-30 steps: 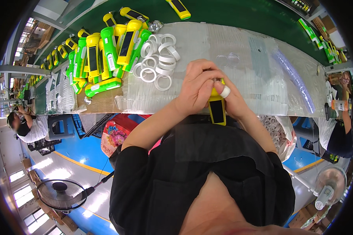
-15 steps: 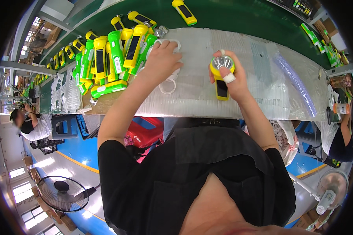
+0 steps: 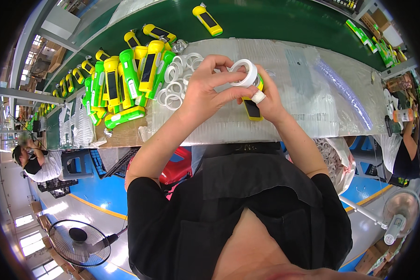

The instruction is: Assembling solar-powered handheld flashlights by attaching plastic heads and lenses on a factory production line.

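My left hand (image 3: 209, 86) pinches a white plastic ring (image 3: 252, 73) between thumb and fingers. The ring is held over the head end of a yellow flashlight (image 3: 253, 110) with a dark panel. My right hand (image 3: 271, 99) grips that flashlight, with white wraps on its thumb and a finger. The ring and my fingers mostly hide the flashlight's head, so I cannot tell whether the ring is seated on it. Left of my left hand, several loose white rings (image 3: 173, 95) lie on the plastic-covered table (image 3: 308, 112).
Yellow and green flashlights (image 3: 111, 81) are heaped on the table's left. Beyond it runs a green belt (image 3: 266, 21) carrying a yellow flashlight (image 3: 207, 21). A strip of bubble wrap (image 3: 345, 93) lies at right. A bag of white rings (image 3: 333, 161) hangs below the front edge.
My left hand has taken a white ring from the loose rings and moved right, bringing it to the flashlight's head. My right hand still grips the flashlight, slightly further left in view.
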The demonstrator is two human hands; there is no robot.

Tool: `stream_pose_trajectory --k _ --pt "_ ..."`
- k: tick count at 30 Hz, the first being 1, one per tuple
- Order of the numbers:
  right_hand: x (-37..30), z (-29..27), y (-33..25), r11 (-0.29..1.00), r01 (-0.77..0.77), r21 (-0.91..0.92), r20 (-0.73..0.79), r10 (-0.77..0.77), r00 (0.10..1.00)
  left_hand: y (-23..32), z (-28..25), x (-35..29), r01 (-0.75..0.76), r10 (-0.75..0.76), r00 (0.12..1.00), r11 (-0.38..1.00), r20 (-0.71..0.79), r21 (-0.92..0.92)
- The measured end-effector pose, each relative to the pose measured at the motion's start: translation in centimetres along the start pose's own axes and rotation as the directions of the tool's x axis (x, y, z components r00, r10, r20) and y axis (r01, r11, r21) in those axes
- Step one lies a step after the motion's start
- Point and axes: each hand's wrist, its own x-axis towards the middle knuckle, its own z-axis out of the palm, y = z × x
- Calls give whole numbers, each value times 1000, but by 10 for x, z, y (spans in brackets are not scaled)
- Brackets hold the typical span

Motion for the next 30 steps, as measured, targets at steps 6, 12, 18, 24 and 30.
stream_pose_trajectory --k 6,12,18,24,30 --pt "-2 -7 2 995 96 -41 -42 -97 994 5 -2 5 -43 39 996 998 83 51" --pt "6 -51 -50 694 366 -620 217 -296 930 11 0 17 -119 101 982 987 161 106" --pt "16 -60 -112 538 289 -792 389 80 918 17 28 16 -108 91 975 992 204 72" --pt "32 -48 -128 429 336 -838 475 272 837 12 44 6 -76 83 986 996 142 -52" --pt "27 -33 -123 270 156 -950 229 265 937 14 48 7 -80 84 994 995 73 -55"
